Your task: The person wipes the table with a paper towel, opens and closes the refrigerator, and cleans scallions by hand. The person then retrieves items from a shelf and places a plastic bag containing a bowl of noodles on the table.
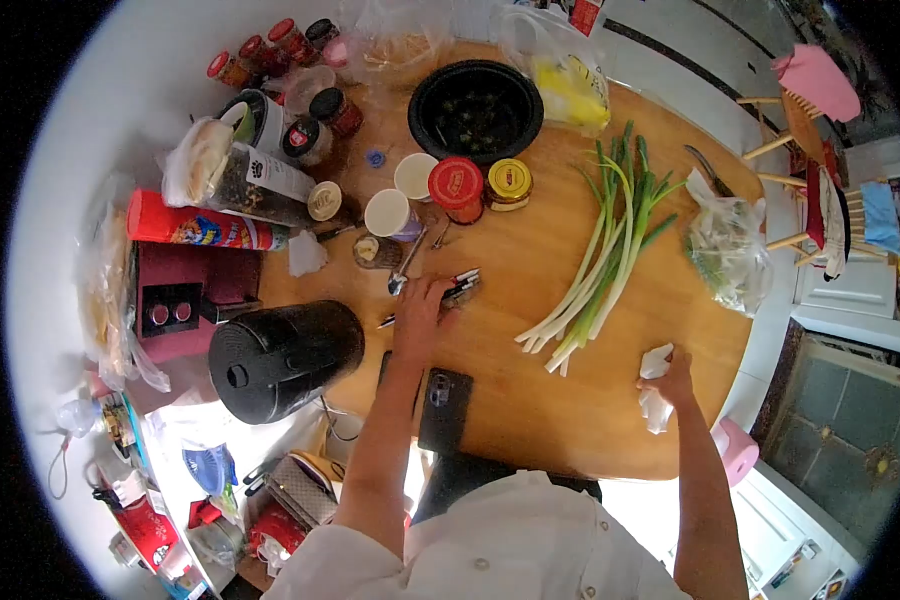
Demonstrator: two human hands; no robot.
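Note:
On the wooden table (pixel 530 430), my left hand (pixel 423 308) has its fingers closed around several pens (pixel 464 286), whose ends stick out on both sides. A spoon (pixel 404 268) lies just beyond those fingers. Close to my left forearm rests a dark phone (pixel 444 408), with another dark flat item partly under the arm. At the table's right edge, my right hand (pixel 676 382) grips a crumpled white tissue (pixel 656 410). A bunch of scallions (pixel 610 255) lies between my hands, touching neither.
A black bowl (pixel 476 75), a red-lidded jar (pixel 456 188), a yellow-lidded jar (pixel 510 182) and paper cups (pixel 388 215) stand toward the back. To the left is a black kettle-like container (pixel 288 360). A plastic bag of greens (pixel 730 250) sits at the right edge.

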